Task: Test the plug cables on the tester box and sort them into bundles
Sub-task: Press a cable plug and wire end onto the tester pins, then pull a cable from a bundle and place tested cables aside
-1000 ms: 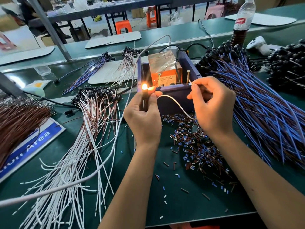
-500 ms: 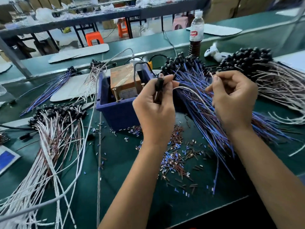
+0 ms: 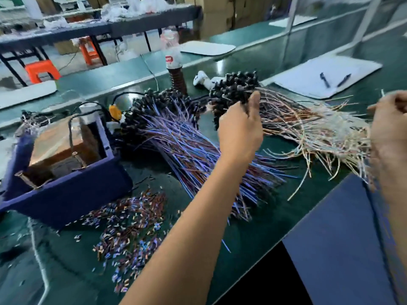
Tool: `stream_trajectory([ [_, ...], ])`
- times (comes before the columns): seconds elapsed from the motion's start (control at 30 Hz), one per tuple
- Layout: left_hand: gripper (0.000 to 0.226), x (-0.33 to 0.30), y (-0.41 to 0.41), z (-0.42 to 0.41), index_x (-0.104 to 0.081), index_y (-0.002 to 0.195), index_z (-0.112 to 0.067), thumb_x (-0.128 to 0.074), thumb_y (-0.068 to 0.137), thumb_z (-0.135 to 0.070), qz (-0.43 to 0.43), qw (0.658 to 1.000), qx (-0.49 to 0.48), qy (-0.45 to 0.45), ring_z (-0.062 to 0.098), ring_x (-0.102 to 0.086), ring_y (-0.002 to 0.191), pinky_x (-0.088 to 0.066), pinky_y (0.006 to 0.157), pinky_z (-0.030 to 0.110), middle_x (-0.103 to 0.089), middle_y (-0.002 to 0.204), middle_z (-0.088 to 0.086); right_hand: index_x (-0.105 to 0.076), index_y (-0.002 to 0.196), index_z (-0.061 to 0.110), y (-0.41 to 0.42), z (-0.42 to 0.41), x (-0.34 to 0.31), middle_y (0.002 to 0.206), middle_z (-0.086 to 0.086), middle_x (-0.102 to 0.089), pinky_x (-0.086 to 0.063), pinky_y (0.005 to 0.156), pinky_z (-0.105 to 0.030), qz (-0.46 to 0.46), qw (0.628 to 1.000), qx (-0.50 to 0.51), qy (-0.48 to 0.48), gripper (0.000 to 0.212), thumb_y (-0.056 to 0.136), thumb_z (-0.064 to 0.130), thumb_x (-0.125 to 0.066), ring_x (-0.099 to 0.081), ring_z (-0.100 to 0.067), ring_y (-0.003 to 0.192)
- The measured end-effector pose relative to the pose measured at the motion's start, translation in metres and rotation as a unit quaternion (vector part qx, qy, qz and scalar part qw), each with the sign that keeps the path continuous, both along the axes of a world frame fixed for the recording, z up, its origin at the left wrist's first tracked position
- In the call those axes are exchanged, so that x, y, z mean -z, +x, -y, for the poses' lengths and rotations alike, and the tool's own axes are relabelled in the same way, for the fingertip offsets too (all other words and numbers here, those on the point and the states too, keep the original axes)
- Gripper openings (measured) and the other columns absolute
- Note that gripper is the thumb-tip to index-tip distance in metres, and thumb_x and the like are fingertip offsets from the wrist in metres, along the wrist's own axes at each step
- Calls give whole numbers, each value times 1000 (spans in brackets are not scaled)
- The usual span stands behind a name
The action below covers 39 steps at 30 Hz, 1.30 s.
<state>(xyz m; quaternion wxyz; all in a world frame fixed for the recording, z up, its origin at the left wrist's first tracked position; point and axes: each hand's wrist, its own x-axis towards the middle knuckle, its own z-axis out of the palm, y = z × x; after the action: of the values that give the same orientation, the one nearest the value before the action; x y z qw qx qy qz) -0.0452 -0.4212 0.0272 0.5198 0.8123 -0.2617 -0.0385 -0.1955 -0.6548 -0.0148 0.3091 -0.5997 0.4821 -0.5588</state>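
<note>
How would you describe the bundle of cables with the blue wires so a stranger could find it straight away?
Start at the dark blue tester box at the left of the green table. Just right of it lies the blue-wire bundle, black plugs at the far end. Its neighbour further right, the white-wire bundle, is pale and brownish instead.

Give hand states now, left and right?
Left hand: pinches a black plug of a cable.
Right hand: fingers curled round a thin wire end.
</note>
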Motion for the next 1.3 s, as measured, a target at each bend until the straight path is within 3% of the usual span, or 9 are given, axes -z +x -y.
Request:
stream_trajectory([
  [0.13,52,-1,-6,42,-68,89,-1,-47,107,-45,3,997,57,54,37,-67,93,-49,75,39,-72,88,15,-55,125,34,-6,-27,-31,127,6,-61,-46,104,-44,-137,977,37,-157,36,90,44,-52,-58,-20,120],
  [0.23,31,-6,-11,66,-71,93,-1,-63,101,-30,-46,994,96,12,36,-71,95,-57,83,41,-75,94,17,-61,126,24,13,-71,-52,121,-2,-64,-44,101,-53,-226,902,-120,-347,32,96,33,-55,-56,-33,117],
  [0.37,14,-12,-10,76,-72,85,-7,-71,93,-19,-20,997,63,-31,31,-71,89,-56,81,38,-76,87,12,-61,134,12,31,-99,-55,116,-21,-71,-38,107,-53,-403,828,-241,-306,41,105,32,-40,-62,-39,111],
  [0.53,11,-13,0,75,-66,90,3,-74,93,-5,-257,937,83,-220,29,-71,72,-63,83,46,-71,79,18,-71,113,15,32,-82,-53,90,-19,-72,-40,67,-42,-358,855,-256,-275,31,107,37,-51,-64,-42,85],
  [0.73,11,-25,16,82,-56,90,2,-65,96,4,-461,799,44,-383,14,-63,42,-58,49,21,-65,61,14,-76,93,14,29,-49,-53,64,-9,-61,-40,60,-38,-336,863,-243,-289,38,105,38,-50,-56,-34,65],
  [1.0,25,-29,42,98,-64,119,17,-64,94,9,-476,790,-5,-386,21,-63,65,-60,69,26,-66,94,22,-72,101,7,72,-8,-41,90,-27,-70,-39,66,-40,-419,844,-163,-294,34,108,31,-48,-63,-44,83],
  [1.1,10,-24,41,100,-63,82,13,-61,87,21,-436,809,-43,-392,17,-56,60,-53,54,19,-65,64,12,-60,129,8,96,-2,-32,120,-26,-63,-48,90,-49,-508,801,-190,-252,46,110,43,-38,-54,-41,113],
  [1.2,27,-18,40,100,-48,67,-2,-55,85,17,-445,803,-83,-387,14,-50,53,-44,47,15,-50,36,-4,-17,163,19,109,-2,-12,166,-12,-26,-21,120,-57,-634,702,-285,-154,84,100,73,-23,-23,-31,152],
  [1.3,21,-10,40,96,-51,70,-3,-52,86,10,-468,792,-103,-378,14,-54,51,-46,48,16,-56,51,3,11,164,22,113,2,1,174,0,7,4,126,-60,-642,684,-325,-120,106,84,88,-10,1,-20,160],
])
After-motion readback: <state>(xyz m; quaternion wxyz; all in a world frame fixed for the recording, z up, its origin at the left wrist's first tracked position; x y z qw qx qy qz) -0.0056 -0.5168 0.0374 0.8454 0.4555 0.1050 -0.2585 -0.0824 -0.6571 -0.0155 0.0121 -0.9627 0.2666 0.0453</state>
